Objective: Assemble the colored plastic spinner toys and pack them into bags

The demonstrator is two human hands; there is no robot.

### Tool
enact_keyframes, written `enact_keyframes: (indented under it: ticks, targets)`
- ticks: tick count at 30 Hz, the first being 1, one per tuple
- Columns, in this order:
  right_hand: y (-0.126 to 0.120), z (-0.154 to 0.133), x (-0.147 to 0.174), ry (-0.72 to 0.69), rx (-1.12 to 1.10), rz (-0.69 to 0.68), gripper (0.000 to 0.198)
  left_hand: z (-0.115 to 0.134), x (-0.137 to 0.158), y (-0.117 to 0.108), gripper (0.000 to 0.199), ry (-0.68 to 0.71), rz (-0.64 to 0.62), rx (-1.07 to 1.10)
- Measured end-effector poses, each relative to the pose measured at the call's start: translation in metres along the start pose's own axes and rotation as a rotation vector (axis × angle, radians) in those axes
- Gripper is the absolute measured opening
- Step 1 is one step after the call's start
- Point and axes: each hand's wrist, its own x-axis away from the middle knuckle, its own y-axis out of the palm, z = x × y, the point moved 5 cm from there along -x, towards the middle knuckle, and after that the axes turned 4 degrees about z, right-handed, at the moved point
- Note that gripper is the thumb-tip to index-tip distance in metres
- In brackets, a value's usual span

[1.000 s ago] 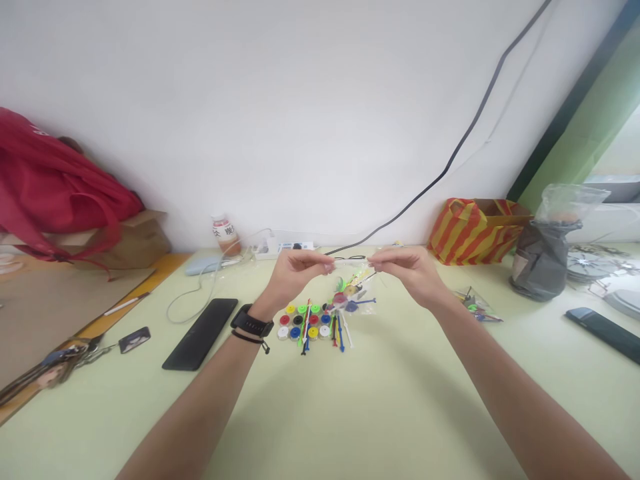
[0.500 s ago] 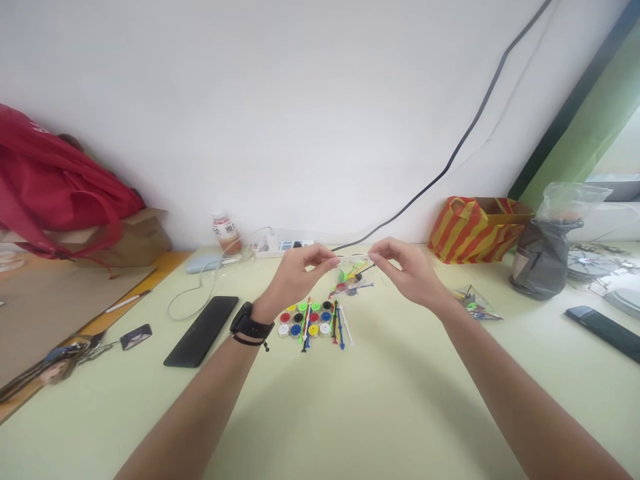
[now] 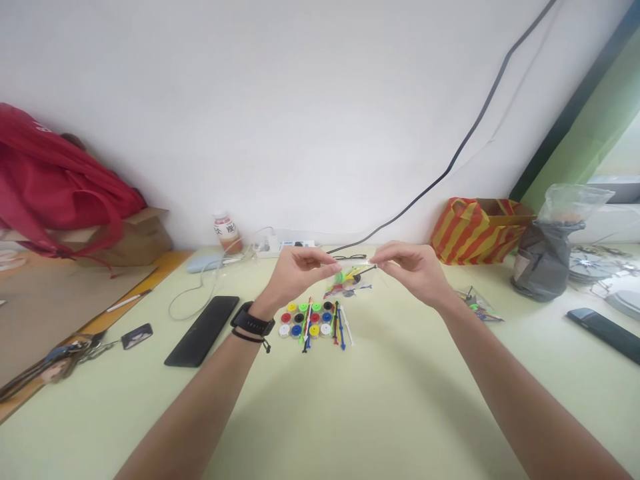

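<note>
Both hands pinch the top edge of a small clear plastic bag (image 3: 350, 280) with coloured plastic pieces inside. My left hand (image 3: 300, 277) grips its left corner and wears a black watch (image 3: 253, 321) at the wrist. My right hand (image 3: 415, 270) grips the right corner. Just nearer to me on the table lie rows of round coloured discs (image 3: 314, 330) in red, yellow, green, blue, white and black. Thin arrow-shaped plastic sticks (image 3: 341, 327) lie across and beside the discs.
A black phone-like slab (image 3: 201, 331) lies left, with a bottle (image 3: 227, 233) and white cable behind. Glasses (image 3: 350, 257) rest behind the bag. To the right are another bag of pieces (image 3: 477, 307), a striped bag (image 3: 480, 230), a grey bag (image 3: 545, 260) and a dark phone (image 3: 607, 332).
The hands have moved slightly, and the held bag has dropped a little lower. The glasses behind now show more fully. The discs and sticks lie as before.
</note>
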Motion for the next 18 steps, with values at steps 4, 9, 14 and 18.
enact_keyframes:
  ticks: [4,9,14,18]
  targets:
    - [0.0,0.001,0.0,0.022,0.1,-0.026,0.02,0.008,-0.001,0.005,0.022,0.076,-0.033,-0.205]
    - [0.005,-0.004,0.0,-0.054,0.363,-0.123,0.022,0.018,0.001,0.014,0.023,0.179,-0.119,-0.497]
    - [0.018,-0.007,0.003,-0.092,0.386,-0.199,0.021,0.02,0.004,0.025,0.024,0.189,-0.235,-0.513]
    - [0.024,-0.003,0.005,-0.01,0.402,-0.298,0.029,0.019,0.003,0.023,0.026,0.148,-0.275,-0.504]
